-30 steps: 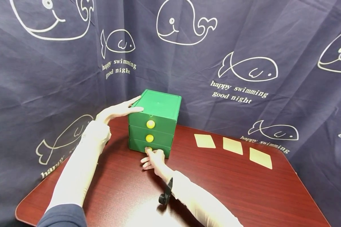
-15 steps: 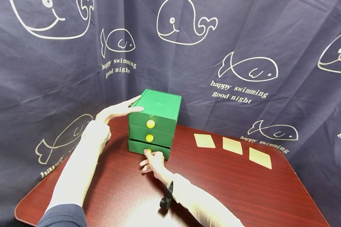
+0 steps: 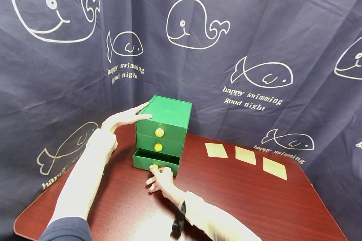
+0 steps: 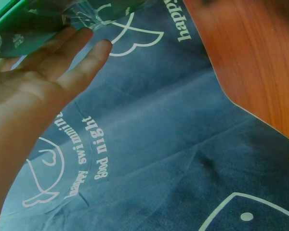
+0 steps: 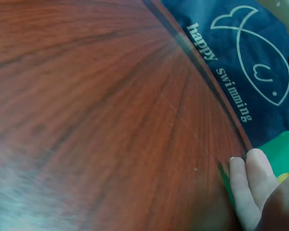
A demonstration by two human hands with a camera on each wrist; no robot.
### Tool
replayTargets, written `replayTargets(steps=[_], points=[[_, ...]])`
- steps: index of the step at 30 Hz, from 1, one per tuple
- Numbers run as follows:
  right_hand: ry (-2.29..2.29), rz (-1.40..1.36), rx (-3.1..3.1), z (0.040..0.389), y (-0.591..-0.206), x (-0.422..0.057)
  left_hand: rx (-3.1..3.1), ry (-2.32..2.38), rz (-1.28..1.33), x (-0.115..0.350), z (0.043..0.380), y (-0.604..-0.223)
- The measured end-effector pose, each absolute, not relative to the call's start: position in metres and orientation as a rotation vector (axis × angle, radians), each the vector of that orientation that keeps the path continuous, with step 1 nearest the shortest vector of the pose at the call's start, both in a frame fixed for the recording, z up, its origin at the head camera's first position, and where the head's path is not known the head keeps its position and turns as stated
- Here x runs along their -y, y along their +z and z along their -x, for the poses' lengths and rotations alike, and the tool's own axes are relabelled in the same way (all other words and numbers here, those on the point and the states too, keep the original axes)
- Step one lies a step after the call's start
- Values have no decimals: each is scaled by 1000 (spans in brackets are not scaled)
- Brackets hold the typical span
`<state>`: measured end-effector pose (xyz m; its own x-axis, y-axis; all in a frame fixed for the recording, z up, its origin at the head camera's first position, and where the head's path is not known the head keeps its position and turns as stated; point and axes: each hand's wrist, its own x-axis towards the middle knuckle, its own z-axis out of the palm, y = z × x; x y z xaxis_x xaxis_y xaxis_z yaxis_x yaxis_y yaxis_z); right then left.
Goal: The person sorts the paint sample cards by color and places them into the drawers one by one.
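A green cabinet [image 3: 169, 110] of three stacked drawers, each with a round yellow knob, stands on the table. Its bottom drawer [image 3: 142, 163] is pulled part way out, and the part of its inside that shows is dark. At that drawer's yellow knob [image 3: 155, 166], my right hand [image 3: 163, 180] pinches with thumb and forefinger while the other fingers stretch out below. My left hand [image 3: 123, 118] rests on the cabinet's upper left edge, fingers extended and thumb over the top. In the left wrist view, the straight fingers [image 4: 82, 65] lie against the cabinet's green side.
Three pale yellow squares [image 3: 216, 150] lie in a row on the reddish-brown table [image 3: 229, 190], right of the cabinet. A dark blue curtain [image 3: 196, 73] with white fish drawings hangs close behind the cabinet and along the left side.
The bottom drawer has slid out toward me from fully closed, drawn by my right hand on its knob. My left hand has stayed on the cabinet.
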<state>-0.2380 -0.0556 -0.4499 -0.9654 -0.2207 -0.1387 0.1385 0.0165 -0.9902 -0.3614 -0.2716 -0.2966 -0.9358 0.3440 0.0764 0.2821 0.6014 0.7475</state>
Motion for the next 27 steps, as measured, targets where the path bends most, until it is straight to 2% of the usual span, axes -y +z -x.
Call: replayTargets(steps=[27], points=[[-2037,70,-1958,179,-445,49,-2731,1264,-501,270,361,-292]])
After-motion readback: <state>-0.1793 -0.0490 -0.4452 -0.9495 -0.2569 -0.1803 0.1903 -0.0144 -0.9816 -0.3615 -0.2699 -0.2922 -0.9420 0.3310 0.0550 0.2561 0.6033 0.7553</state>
